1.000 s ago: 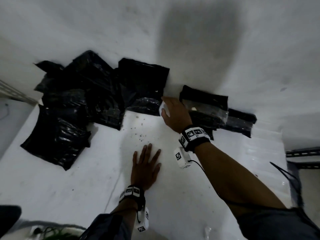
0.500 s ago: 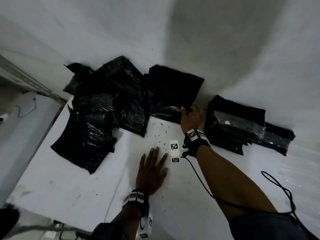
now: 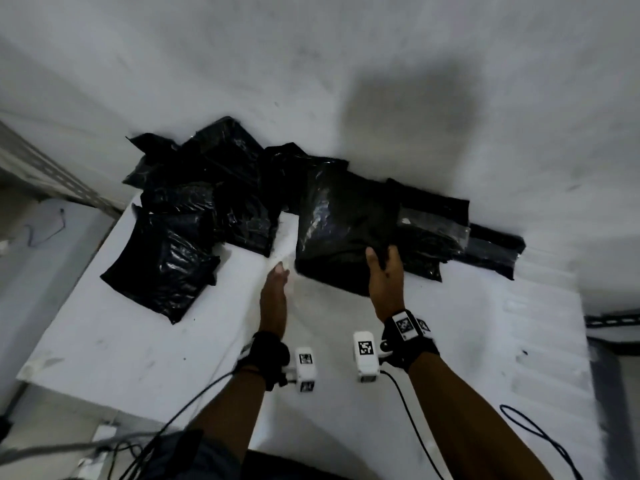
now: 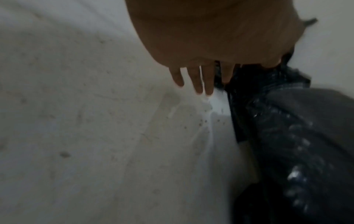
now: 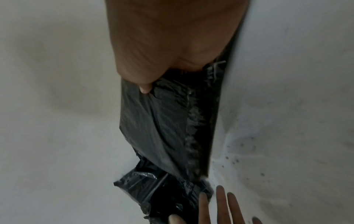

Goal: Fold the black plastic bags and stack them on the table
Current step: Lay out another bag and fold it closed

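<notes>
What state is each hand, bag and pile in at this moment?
right hand: grips the near edge of the held black bag
held black bag: unfolded, lifted off the table
left hand: fingers straight, holding nothing, beside the held bag
loose pile of black bags: crumpled, unfolded, far left
folded bags: lying flat, far right
table: white, speckled with debris

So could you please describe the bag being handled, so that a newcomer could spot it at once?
Along the white table's far edge lie black plastic bags. Between the loose heap and the folded stack, one bag is lifted, pinched by the right hand.
</notes>
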